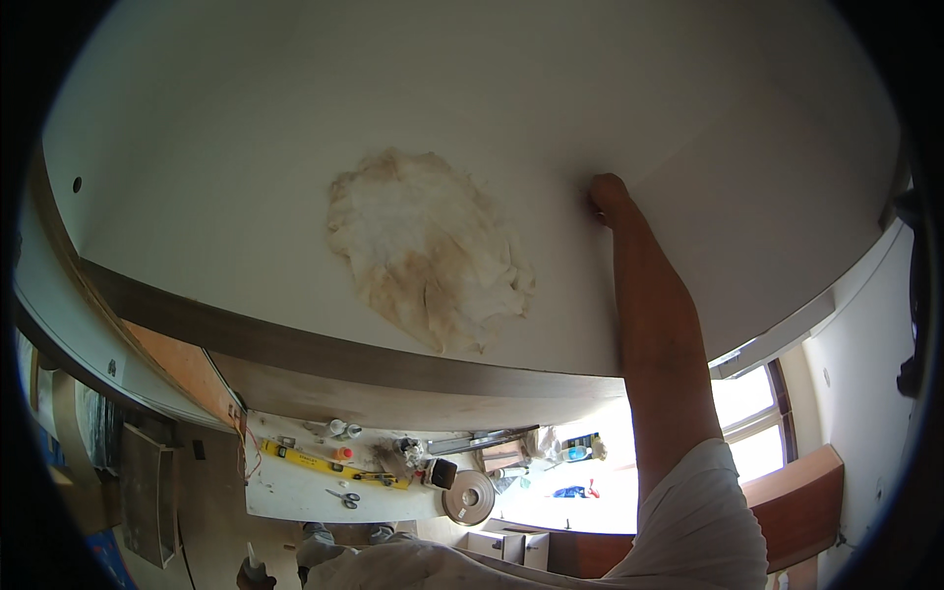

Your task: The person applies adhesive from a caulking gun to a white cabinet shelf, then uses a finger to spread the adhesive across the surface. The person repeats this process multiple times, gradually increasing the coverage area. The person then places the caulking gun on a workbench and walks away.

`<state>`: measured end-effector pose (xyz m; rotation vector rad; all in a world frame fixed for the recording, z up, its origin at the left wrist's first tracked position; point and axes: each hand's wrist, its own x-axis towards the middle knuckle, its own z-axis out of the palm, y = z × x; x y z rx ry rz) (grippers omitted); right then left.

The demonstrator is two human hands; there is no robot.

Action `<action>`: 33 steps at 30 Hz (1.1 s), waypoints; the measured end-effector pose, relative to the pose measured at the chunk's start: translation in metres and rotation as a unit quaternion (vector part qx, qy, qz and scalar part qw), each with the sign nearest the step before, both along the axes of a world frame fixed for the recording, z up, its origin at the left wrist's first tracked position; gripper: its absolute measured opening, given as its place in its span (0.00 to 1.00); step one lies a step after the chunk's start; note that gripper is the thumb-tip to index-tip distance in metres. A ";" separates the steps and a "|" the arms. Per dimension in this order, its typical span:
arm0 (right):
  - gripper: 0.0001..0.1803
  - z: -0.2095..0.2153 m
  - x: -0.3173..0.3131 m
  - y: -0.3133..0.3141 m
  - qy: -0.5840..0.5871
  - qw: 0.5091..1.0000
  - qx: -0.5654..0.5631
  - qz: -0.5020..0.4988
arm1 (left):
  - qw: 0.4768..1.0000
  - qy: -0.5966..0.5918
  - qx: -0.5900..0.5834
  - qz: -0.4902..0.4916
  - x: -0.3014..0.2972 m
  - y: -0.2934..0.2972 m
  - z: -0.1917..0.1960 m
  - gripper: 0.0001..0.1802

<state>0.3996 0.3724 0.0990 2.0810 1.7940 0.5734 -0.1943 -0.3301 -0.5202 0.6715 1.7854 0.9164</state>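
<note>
White panel [236,226] closest; right hand [607,197] — can't tell its grip; left hand [258,580] clasps nozzled tube [253,558] — likely squeezable, hold mid-body.

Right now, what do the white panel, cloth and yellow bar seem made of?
White panel: probably laminated or painted board, satin, evenly pale. Cloth: perhaps cotton, matte, with soft, stained folds. Yellow bar: perhaps painted metal, smooth; bright colour, though plastic is possible.

Right grip [609,199]: curled | right arm [664,334]: outstretched | left grip [257,580]: low
</note>
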 end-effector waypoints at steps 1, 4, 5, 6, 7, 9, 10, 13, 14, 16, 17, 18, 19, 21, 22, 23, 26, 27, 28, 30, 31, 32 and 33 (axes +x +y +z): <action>0.04 0.000 0.001 0.000 -0.036 0.999 0.000 0.016 | 1.000 -0.023 0.009 0.006 0.004 0.004 0.004 0.27; 0.08 -0.003 0.001 0.003 -0.148 0.986 -0.011 0.072 | 0.999 -0.019 -0.016 0.036 0.009 0.020 0.008 0.30; 0.08 -0.004 -0.001 0.004 -0.210 0.973 -0.021 0.098 | 0.998 -0.005 -0.033 0.048 0.010 0.026 0.006 0.32; 0.08 -0.004 -0.004 0.005 -0.191 0.976 -0.018 0.103 | 0.999 -0.001 -0.033 0.042 0.011 0.029 0.005 0.31; 0.06 -0.004 -0.008 0.005 -0.195 0.974 -0.019 0.114 | 0.999 0.003 -0.033 0.036 0.011 0.031 0.004 0.30; 0.03 -0.001 -0.020 0.003 -0.052 0.993 0.004 0.110 | 0.999 0.009 -0.027 0.026 0.011 0.032 0.000 0.29; 0.03 0.002 -0.027 0.000 0.189 0.981 0.012 0.043 | 0.999 0.010 -0.022 0.022 0.011 0.032 -0.002 0.28; 0.05 0.015 -0.037 -0.018 0.589 0.795 0.086 -0.116 | 0.999 0.008 -0.028 0.019 0.010 0.029 -0.004 0.28; 0.06 0.020 -0.037 -0.025 0.630 0.764 0.091 -0.104 | 0.999 0.007 -0.034 0.020 0.010 0.029 -0.004 0.28; 0.06 0.023 -0.031 -0.040 0.641 0.749 0.126 -0.115 | 0.999 0.023 -0.016 0.028 0.008 0.026 -0.003 0.29; 0.06 0.023 -0.026 -0.045 0.647 0.742 0.138 -0.110 | 0.999 0.031 -0.007 0.033 0.007 0.024 -0.002 0.29; 0.07 0.022 -0.020 -0.049 0.647 0.738 0.152 -0.117 | 1.000 0.030 -0.003 0.008 0.006 0.020 0.000 0.28; 0.08 0.020 -0.013 -0.052 0.647 0.734 0.165 -0.124 | 0.999 0.028 0.002 -0.016 0.005 0.016 0.002 0.28; 0.08 0.015 0.001 -0.052 0.654 0.724 0.179 -0.130 | 0.999 0.020 -0.010 -0.029 0.003 0.009 0.008 0.29; 0.07 0.013 0.008 -0.050 0.659 0.718 0.180 -0.130 | 0.999 0.013 -0.026 -0.018 0.003 0.006 0.010 0.28; 0.07 0.012 0.014 -0.048 0.660 0.714 0.190 -0.133 | 0.999 0.006 -0.042 -0.007 0.003 0.004 0.012 0.28; 0.09 0.011 0.024 -0.041 0.680 0.705 0.169 -0.113 | 0.998 0.037 -0.043 -0.003 0.004 0.003 0.015 0.27; 0.09 0.010 0.024 -0.039 0.671 0.713 0.166 -0.120 | 0.998 0.051 -0.027 -0.014 0.005 0.004 0.015 0.26; 0.10 0.011 0.022 -0.037 0.660 0.721 0.167 -0.126 | 0.998 0.064 -0.011 -0.024 0.005 0.004 0.015 0.25; 0.11 0.011 0.016 -0.034 0.643 0.736 0.166 -0.131 | 0.998 0.061 0.000 -0.022 0.006 0.005 0.015 0.22; 0.11 0.011 0.013 -0.033 0.636 0.743 0.165 -0.129 | 0.999 0.044 -0.003 -0.009 0.006 0.005 0.015 0.20; 0.12 0.010 0.010 -0.031 0.623 0.752 0.171 -0.129 | 1.000 0.026 -0.008 0.004 0.006 0.005 0.015 0.18; 0.13 0.010 0.008 -0.028 0.614 0.763 0.156 -0.128 | 1.000 0.017 -0.007 0.010 0.007 0.005 0.015 0.17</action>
